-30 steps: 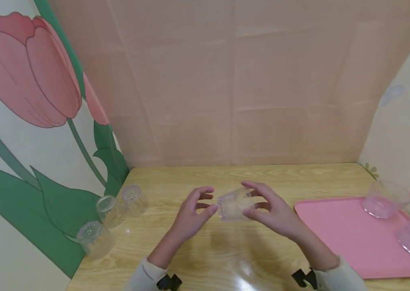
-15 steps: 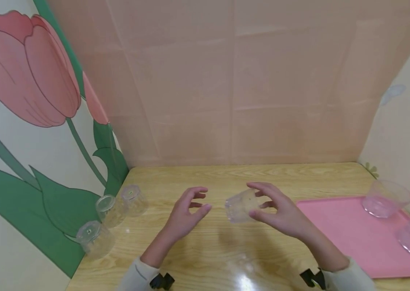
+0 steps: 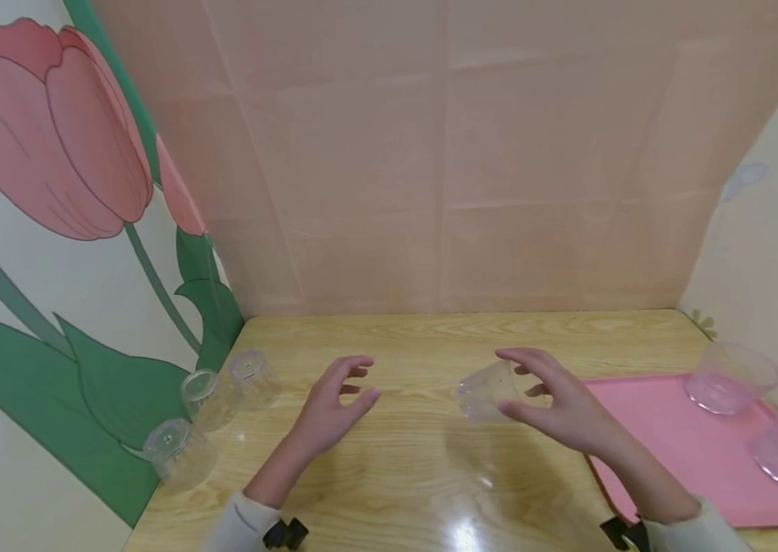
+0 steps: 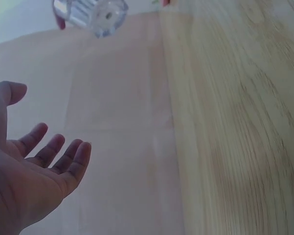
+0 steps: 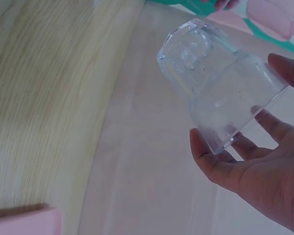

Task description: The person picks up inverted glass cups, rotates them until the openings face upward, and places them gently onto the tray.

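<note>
My right hand (image 3: 561, 399) holds a clear plastic cup (image 3: 488, 392) near its rim, between thumb and fingers, over the middle-right of the table. The cup lies tilted, its base pointing left and its mouth toward my palm. In the right wrist view, fingertips wrap the rim of that cup (image 5: 220, 83), and its faceted base is farthest from the hand. My left hand (image 3: 333, 406) hovers over the table to the left with fingers loosely bent and nothing in them. The left wrist view shows the left hand (image 4: 39, 171) well apart from the cup (image 4: 95, 14).
Several clear cups (image 3: 178, 452) stand upside down at the table's left edge. A pink tray (image 3: 671, 452) on the right carries two clear bowl-like containers (image 3: 730, 383). A pinkish sheet (image 3: 444, 153) hangs behind the wood-grain table (image 3: 395, 491).
My right hand has carried the cup rightward toward the tray. My left hand, earlier with its thumb at the cup's base, has drawn away to the left.
</note>
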Motion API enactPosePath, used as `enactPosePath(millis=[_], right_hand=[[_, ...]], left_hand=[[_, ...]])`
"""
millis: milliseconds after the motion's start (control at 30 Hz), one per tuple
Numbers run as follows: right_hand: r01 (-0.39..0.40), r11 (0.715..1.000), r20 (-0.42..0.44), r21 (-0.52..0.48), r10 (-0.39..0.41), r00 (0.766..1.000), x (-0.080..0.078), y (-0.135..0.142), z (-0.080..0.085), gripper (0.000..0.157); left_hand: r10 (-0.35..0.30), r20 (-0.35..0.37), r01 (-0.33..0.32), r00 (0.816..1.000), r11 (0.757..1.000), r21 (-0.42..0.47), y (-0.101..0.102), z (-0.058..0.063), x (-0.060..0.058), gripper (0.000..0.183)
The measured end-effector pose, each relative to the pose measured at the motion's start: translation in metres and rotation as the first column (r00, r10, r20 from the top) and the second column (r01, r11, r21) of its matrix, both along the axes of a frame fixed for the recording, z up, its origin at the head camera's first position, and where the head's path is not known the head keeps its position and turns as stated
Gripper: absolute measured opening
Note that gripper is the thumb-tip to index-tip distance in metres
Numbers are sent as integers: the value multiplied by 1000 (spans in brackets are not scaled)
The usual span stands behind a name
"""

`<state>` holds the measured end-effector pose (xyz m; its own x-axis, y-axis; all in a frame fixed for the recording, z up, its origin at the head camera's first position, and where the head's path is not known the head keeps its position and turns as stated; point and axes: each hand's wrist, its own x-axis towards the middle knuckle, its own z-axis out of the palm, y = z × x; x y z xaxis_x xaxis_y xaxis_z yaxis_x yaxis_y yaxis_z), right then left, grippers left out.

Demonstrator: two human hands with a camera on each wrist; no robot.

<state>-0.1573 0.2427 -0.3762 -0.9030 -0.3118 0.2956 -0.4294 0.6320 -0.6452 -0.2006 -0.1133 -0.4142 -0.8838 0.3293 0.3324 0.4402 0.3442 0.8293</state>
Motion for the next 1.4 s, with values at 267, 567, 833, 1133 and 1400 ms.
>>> enactPosePath(millis=[267, 567, 833, 1133, 1400], right_hand=[[60, 995, -35, 84, -57, 998, 5, 22, -3, 68], [103, 988, -35, 112, -100, 994, 4, 44, -5, 68], [129, 981, -49, 144, -123, 991, 5, 62, -8, 69], [143, 978, -89, 154, -131, 987, 7, 83, -10, 70], [183, 962, -96, 204, -166, 981, 7, 102, -9, 71]], left_hand=[[55, -15, -56, 998, 997, -49, -22, -3, -3, 42], [119, -48, -123, 992, 988, -98, -44, -3, -7, 42], [154, -77, -164, 985, 978, -133, -62, -2, -12, 43], [198, -74, -208, 977, 962, -179, -78, 4, -15, 46], [222, -102, -240, 970, 946, -216, -90, 13, -20, 47]])
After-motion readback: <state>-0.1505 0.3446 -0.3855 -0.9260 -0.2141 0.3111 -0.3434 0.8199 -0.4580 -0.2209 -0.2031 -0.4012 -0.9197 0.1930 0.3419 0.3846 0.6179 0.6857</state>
